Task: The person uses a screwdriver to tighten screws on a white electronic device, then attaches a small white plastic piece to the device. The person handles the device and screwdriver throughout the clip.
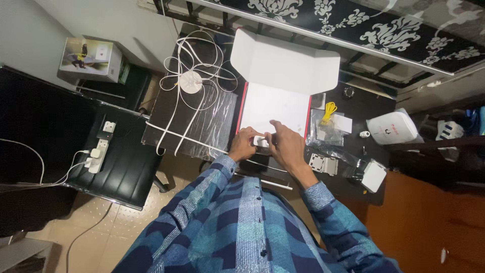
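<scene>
Dark and crowded, the table [202, 108] is filling the middle of the view, with a black chair [118, 162] standing just beside its left edge and carrying a white power strip [99, 151]. On the table an open white box [275, 106] with red sides is lying with its lid [285, 63] folded back; a coiled white cable [194, 81] is sprawling to its left, and a white rounded device [391, 127], clear bags of small parts [328, 124] and a white adapter [374, 176] are sitting to its right. At the box's near edge the left hand [244, 144] and the right hand [285, 144] are closing together on a small white part [260, 141], pinching it from both sides. It looks light, stiff and smooth, probably slippery, so its ends seem the best hold. Open room is lying mostly over the box; the table's near edge is running right under the wrists.
</scene>
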